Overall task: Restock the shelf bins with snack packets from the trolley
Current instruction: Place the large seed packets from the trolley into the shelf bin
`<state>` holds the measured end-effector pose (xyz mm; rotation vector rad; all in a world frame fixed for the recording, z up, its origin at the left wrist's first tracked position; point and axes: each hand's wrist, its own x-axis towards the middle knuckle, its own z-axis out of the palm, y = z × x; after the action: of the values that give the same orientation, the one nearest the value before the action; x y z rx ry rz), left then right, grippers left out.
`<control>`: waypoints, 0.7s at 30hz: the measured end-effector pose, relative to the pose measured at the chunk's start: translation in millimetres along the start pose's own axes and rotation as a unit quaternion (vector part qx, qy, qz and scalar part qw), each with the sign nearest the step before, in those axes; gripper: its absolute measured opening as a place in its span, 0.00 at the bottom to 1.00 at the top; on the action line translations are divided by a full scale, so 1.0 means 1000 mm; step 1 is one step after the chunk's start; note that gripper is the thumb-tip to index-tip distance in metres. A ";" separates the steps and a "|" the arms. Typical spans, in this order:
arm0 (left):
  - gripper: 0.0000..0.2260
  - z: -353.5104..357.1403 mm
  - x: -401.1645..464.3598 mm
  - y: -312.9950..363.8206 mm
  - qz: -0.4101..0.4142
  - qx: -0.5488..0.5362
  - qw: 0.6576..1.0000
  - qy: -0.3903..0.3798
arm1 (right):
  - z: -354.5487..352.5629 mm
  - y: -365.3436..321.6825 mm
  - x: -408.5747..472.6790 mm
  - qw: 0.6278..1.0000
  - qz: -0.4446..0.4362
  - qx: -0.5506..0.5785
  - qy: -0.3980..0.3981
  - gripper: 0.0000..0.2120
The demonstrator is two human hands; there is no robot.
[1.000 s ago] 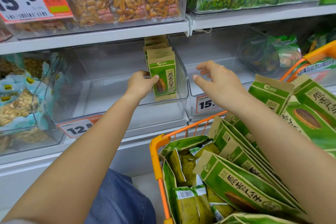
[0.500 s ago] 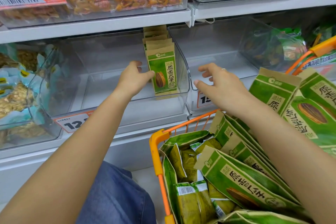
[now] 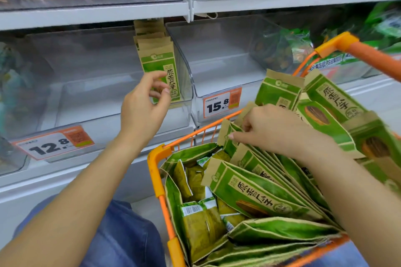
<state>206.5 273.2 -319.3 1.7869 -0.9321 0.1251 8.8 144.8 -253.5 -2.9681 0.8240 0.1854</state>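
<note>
Your left hand (image 3: 143, 104) hovers loose-fingered, grasping nothing, at centre frame before the binned packets (image 3: 159, 65), while your right hand (image 3: 275, 130) pinches packet tops (image 3: 230, 134) in the trolley (image 3: 155, 171).

Your left hand (image 3: 144, 106) is raised at the end of an outstretched bare forearm, fingers loosely curled, thumb and fingertips apart and holding nothing. Your right hand (image 3: 275, 129) reaches down and leftward, knuckles up, fingers curled, the fingertips hidden from view. Both forearms are bare.
</note>
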 end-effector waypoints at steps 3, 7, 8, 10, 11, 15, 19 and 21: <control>0.10 -0.001 0.001 0.005 0.010 -0.020 1.000 0.001 | -0.009 -0.003 0.002 0.998 -0.004 0.014 0.068 0.15; 0.07 -0.004 0.003 0.015 -0.090 -0.168 0.980 -0.063 | -0.043 0.000 0.004 0.965 -0.005 0.205 0.167 0.09; 0.05 -0.005 0.004 0.018 -0.140 -0.224 0.959 -0.100 | -0.050 -0.002 0.006 0.940 -0.014 0.281 0.192 0.09; 0.14 -0.011 0.008 0.023 -0.229 -0.331 0.895 -0.193 | -0.054 -0.011 0.015 0.899 -0.023 0.378 0.218 0.09; 0.22 -0.014 0.009 0.024 -0.248 -0.373 0.864 -0.232 | -0.052 -0.016 0.022 0.892 -0.022 0.391 0.224 0.09; 0.17 -0.018 0.007 0.021 -0.165 -0.367 0.886 -0.232 | -0.044 -0.038 0.048 0.839 -0.014 0.490 0.236 0.11; 0.14 -0.023 0.015 0.013 -0.278 -0.413 0.857 -0.134 | -0.034 -0.048 0.078 0.787 -0.013 0.574 0.227 0.14; 0.12 -0.033 0.024 0.006 -0.336 -0.428 0.835 -0.080 | -0.021 -0.045 0.097 0.826 0.013 0.515 0.228 0.13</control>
<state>229.8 287.6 -288.7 1.1656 -0.3062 -0.7905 116.4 132.1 -243.9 -1.9490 0.6666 -0.7560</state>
